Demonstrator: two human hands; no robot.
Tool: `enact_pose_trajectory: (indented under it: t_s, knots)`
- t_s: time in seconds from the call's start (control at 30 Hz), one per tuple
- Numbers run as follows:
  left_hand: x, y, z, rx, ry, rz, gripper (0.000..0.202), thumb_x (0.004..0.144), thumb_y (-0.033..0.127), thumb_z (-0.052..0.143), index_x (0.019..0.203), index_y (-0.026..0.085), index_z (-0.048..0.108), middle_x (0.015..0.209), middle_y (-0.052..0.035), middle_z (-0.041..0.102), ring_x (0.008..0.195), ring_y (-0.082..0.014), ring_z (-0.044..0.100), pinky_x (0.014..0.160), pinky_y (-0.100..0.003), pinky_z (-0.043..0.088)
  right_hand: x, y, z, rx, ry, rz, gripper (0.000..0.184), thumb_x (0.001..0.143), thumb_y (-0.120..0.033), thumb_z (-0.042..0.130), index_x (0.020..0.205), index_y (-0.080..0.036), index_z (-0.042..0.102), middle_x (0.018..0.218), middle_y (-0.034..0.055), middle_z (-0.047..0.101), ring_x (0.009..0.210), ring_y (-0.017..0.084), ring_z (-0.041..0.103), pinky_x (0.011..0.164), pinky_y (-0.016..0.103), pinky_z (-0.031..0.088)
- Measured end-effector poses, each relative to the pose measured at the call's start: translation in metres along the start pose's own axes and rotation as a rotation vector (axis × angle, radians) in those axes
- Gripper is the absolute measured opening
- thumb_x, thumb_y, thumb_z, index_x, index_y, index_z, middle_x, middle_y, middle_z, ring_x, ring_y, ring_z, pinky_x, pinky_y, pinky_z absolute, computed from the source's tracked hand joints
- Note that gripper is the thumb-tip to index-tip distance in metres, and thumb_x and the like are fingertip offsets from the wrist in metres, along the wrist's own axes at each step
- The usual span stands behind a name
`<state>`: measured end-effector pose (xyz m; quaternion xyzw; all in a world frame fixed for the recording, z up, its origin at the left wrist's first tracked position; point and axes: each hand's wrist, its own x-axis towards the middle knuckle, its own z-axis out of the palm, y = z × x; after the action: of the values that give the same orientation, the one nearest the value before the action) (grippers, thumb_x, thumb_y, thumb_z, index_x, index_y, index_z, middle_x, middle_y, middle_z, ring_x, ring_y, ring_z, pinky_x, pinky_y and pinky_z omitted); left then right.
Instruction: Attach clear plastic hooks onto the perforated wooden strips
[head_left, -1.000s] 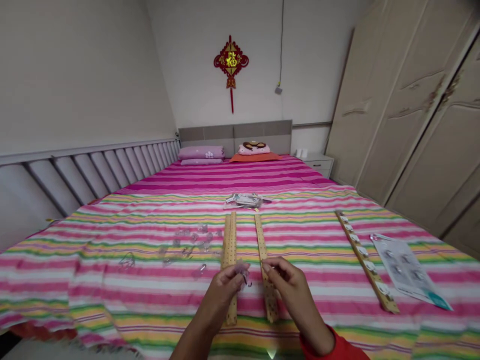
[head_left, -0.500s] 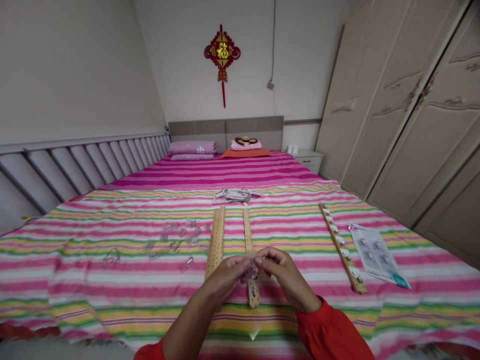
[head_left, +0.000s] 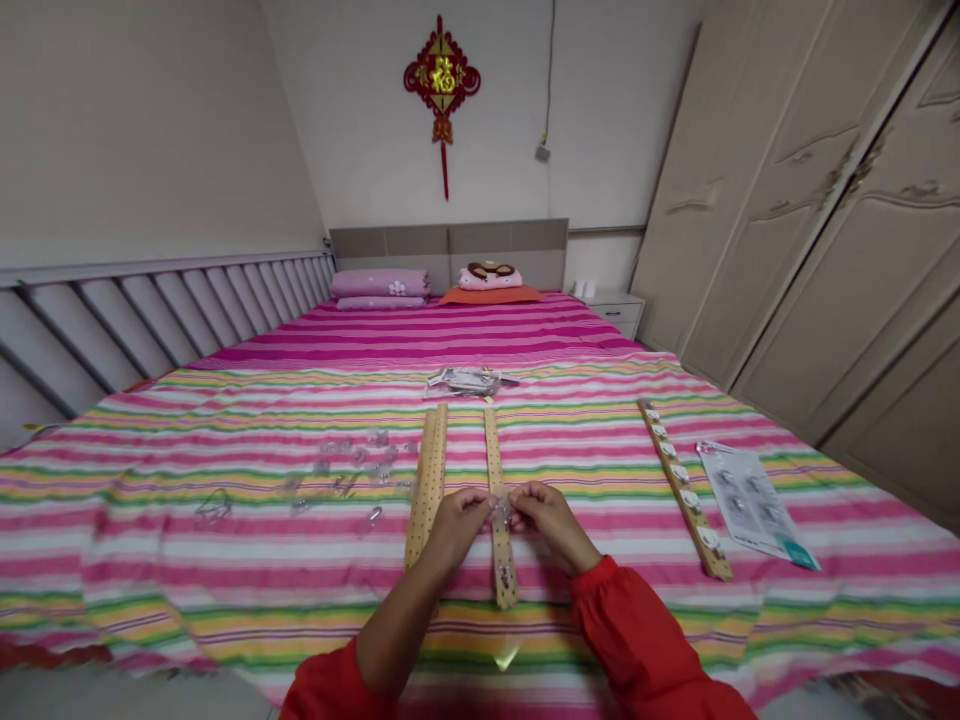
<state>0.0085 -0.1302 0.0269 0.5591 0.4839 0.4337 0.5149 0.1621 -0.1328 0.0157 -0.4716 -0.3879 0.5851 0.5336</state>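
My left hand (head_left: 459, 520) and my right hand (head_left: 544, 512) meet over a narrow perforated wooden strip (head_left: 495, 470) lying on the striped bedspread (head_left: 225, 560). Both hands pinch a small clear plastic hook (head_left: 501, 512) just above the strip. A hook or two sit on the strip's near end (head_left: 505, 578). A second, wider perforated wooden strip (head_left: 429, 478) lies just left of my left hand. Several loose clear hooks (head_left: 352, 470) are scattered farther left.
A third wooden strip (head_left: 681, 485) with several white hooks lies at the right, beside a printed packaging card (head_left: 750, 500). An opened plastic packet (head_left: 469, 381) lies beyond the strips. Pillows (head_left: 382, 285) sit at the headboard. A wardrobe (head_left: 825, 220) stands on the right.
My hands came together over the narrow strip and moved slightly forward along it. The view has pulled back and tilted, showing more of my red sleeves.
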Motion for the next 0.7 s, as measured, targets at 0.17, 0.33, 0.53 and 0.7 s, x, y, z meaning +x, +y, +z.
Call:
enact_pose_trajectory:
  t_s: [0.17,0.33,0.53,0.7]
  knots:
    - [0.014,-0.02,0.005,-0.045,0.07,-0.169,0.013,0.063,0.026,0.068,0.065,0.013,0.066,0.056,0.0018,0.061,0.053,-0.0102,0.055,0.056,-0.022,0.044,0.016,0.015,-0.001,-0.014,0.037,0.033,0.016,0.054,-0.026,0.07,0.054,-0.017,0.057,0.041,-0.0016,0.058,0.039,0.01,0.052,0.041,0.021,0.041]
    - [0.021,-0.038,0.009,-0.059,0.122,-0.259,0.015,0.061,0.021,0.07,0.072,0.014,0.061,0.053,0.003,0.061,0.049,-0.011,0.059,0.052,-0.022,0.045,0.023,0.034,-0.005,-0.013,0.063,0.045,0.014,0.055,-0.024,0.067,0.052,-0.017,0.055,0.038,-0.0031,0.055,0.035,0.009,0.049,0.038,0.02,0.037]
    - [0.021,-0.044,0.01,-0.061,0.123,-0.254,0.014,0.06,0.018,0.07,0.064,0.015,0.057,0.052,0.0034,0.059,0.049,-0.0104,0.059,0.05,-0.02,0.044,0.025,0.045,-0.006,-0.022,0.092,0.038,0.012,0.056,-0.022,0.064,0.051,-0.018,0.054,0.036,-0.0036,0.055,0.034,0.009,0.047,0.037,0.02,0.035]
    - [0.021,-0.046,0.011,-0.046,0.126,-0.243,0.012,0.061,0.016,0.067,0.062,0.016,0.056,0.049,0.0049,0.056,0.048,-0.0104,0.057,0.049,-0.021,0.043,0.028,0.05,-0.005,-0.036,0.113,0.023,0.011,0.054,-0.021,0.062,0.052,-0.019,0.051,0.034,-0.0049,0.053,0.032,0.009,0.045,0.035,0.02,0.033]
